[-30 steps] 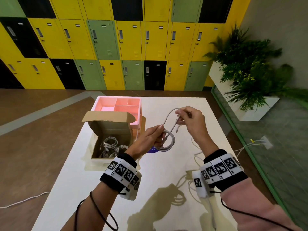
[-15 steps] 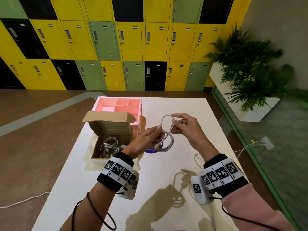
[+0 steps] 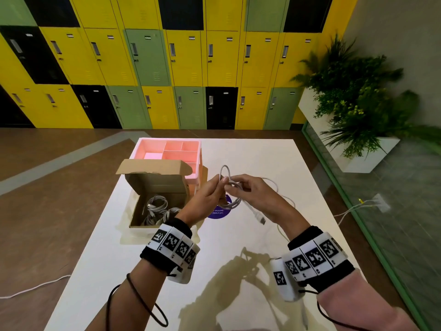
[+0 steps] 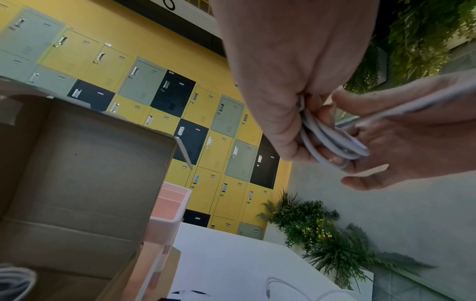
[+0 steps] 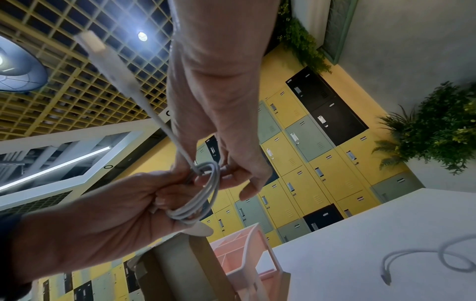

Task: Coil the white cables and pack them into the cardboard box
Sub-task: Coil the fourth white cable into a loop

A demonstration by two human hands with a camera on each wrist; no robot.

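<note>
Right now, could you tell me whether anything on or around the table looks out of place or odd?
Nothing looks damaged or spilled. One loose white cable still trails uncoiled across the table to the right of the hands, and another cable lies on the floor to the table's left. The cardboard box stands open with coils inside.

Head view looks down; both wrist views look up, sharing lockers (image 3: 167,68).

A pink divided tray (image 3: 191,152) stands on the white table (image 3: 250,235); lockers (image 3: 148,68) and a potted plant (image 3: 353,91) behind
</note>
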